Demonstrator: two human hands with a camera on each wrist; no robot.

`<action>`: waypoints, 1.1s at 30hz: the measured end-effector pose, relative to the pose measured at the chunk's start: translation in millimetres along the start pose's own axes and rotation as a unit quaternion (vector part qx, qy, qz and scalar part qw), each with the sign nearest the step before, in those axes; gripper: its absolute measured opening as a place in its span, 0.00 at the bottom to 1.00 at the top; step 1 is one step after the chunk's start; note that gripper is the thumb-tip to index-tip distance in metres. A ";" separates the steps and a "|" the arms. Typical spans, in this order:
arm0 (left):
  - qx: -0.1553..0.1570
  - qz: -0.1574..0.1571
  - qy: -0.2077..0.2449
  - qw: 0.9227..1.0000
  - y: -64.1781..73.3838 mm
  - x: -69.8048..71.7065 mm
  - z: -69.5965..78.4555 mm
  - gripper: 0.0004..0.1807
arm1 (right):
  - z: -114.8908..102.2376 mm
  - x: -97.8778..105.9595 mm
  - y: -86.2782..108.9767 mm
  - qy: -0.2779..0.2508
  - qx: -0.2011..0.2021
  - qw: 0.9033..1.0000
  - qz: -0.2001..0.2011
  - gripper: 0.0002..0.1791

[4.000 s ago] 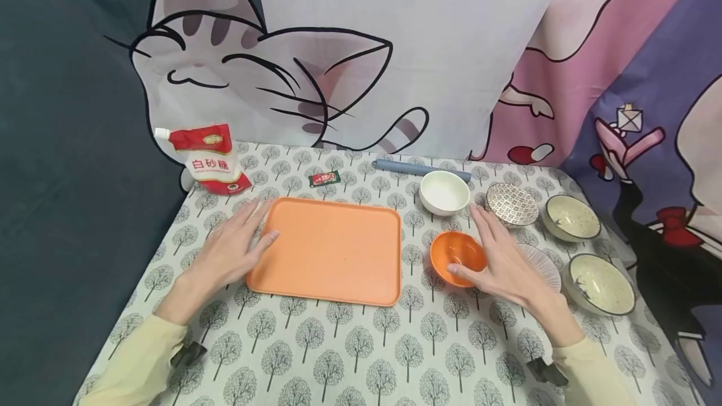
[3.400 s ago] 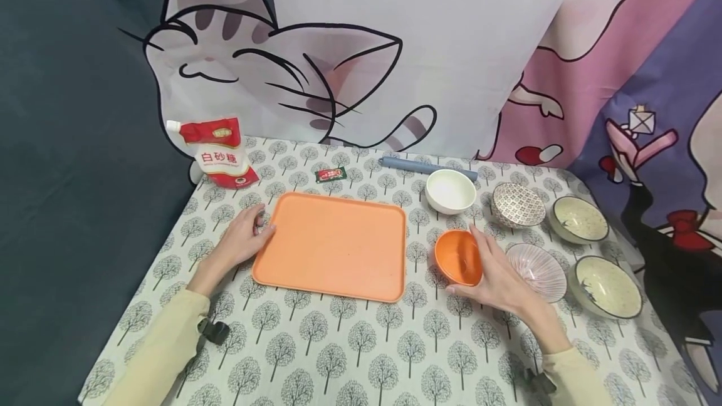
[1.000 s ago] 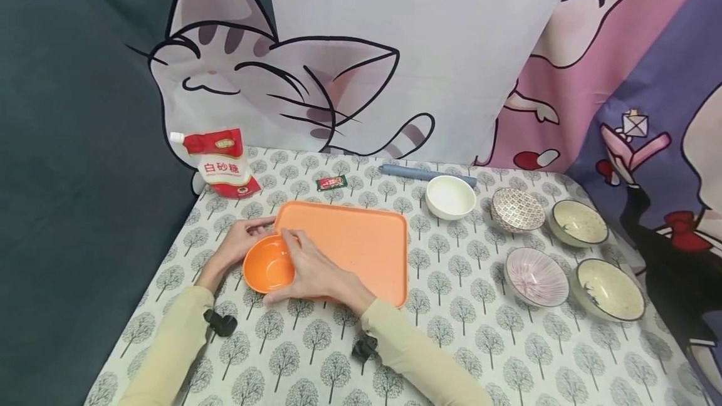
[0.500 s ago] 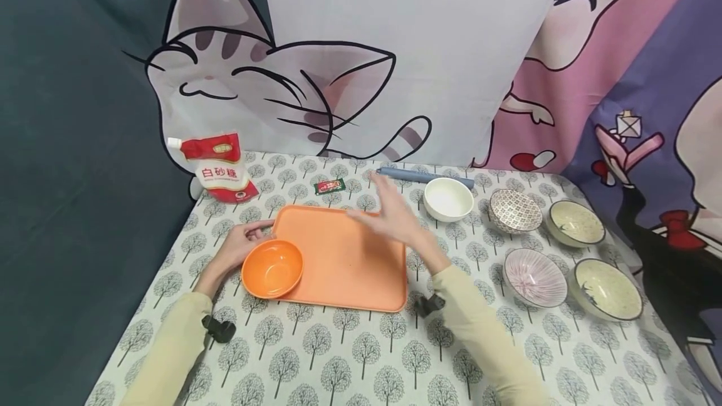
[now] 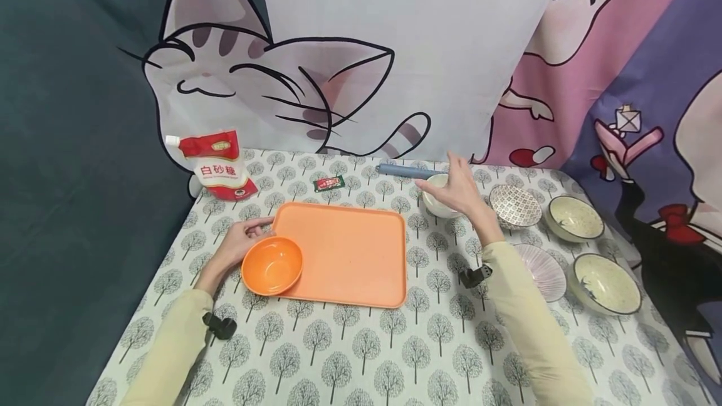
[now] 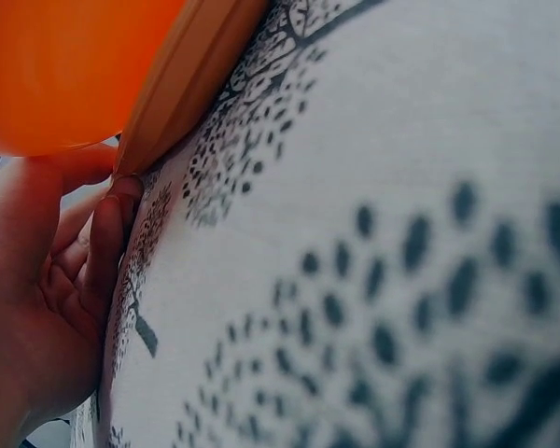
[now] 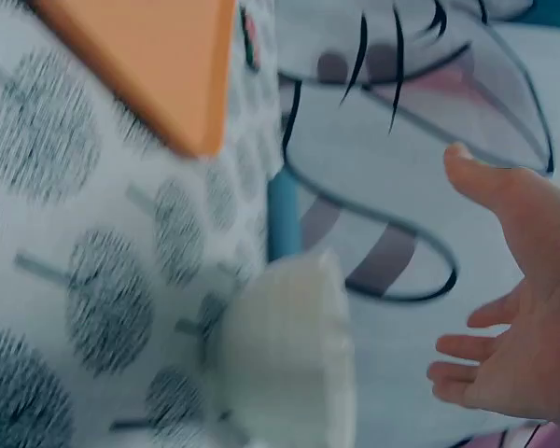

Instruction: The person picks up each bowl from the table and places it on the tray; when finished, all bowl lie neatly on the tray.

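Gloss covers the orange bowl [image 5: 273, 266], round and smooth-walled, standing over the near-left corner of the orange tray [image 5: 344, 255] and jutting past its edge. The tray is flat and matte, a rectangle with rounded corners and a low raised rim. Against its left side, the left hand [image 5: 239, 244] pinches the rim, fingers curled. The right hand [image 5: 459, 192] has its thumb and fingers spread, gripping nothing, near the white bowl [image 7: 280, 359], whose outer wall curves smoothly down to the table.

In the head view this hand covers part of the white bowl and the far end of a grey-blue rod [image 5: 403, 170]. The right sleeve [image 5: 524, 312] hides part of a pink-streaked bowl [image 5: 549, 274]. The left wrist view is dim and cuts off the orange bowl; the right wrist view blurs the white one.

The orange bowl opens upward, vivid and even in colour, with pale glints at its bottom. Farther out are a brown-patterned bowl [image 5: 515, 207], two speckled, dark-rimmed bowls [image 5: 606, 284], a small green-and-red packet [image 5: 329, 183] and a red-and-white pouch [image 5: 220, 165], all on tree-printed cloth [image 5: 338, 356].
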State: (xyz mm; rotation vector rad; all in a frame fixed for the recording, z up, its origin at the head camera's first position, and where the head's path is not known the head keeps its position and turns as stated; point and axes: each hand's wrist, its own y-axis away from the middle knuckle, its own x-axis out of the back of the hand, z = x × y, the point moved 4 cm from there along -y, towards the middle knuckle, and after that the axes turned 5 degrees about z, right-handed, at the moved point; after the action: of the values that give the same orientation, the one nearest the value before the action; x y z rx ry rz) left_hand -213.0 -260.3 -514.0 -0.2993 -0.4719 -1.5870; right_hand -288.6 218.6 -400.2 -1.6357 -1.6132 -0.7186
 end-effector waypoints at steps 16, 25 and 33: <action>0.023 0.014 -0.005 1.000 2.9 4.3 -7.2 0.32 | 51.1 -21.1 12.7 0.035 -0.053 0.998 -0.032 0.72; 0.019 0.012 -0.010 1.000 1.4 2.2 -8.0 0.31 | 60.3 -25.4 15.6 0.014 -0.043 0.998 0.050 0.66; 0.005 0.011 -0.007 1.000 -1.6 -2.1 -0.4 0.32 | 46.8 -24.7 19.8 -0.003 -0.034 0.997 0.073 0.67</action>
State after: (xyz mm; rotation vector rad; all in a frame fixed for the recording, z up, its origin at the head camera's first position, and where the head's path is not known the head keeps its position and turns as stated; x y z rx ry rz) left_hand -214.4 -258.7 -515.6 -0.3074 -0.4869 -1.5617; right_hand -275.0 242.4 -449.6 -1.7842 -1.4711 -0.6995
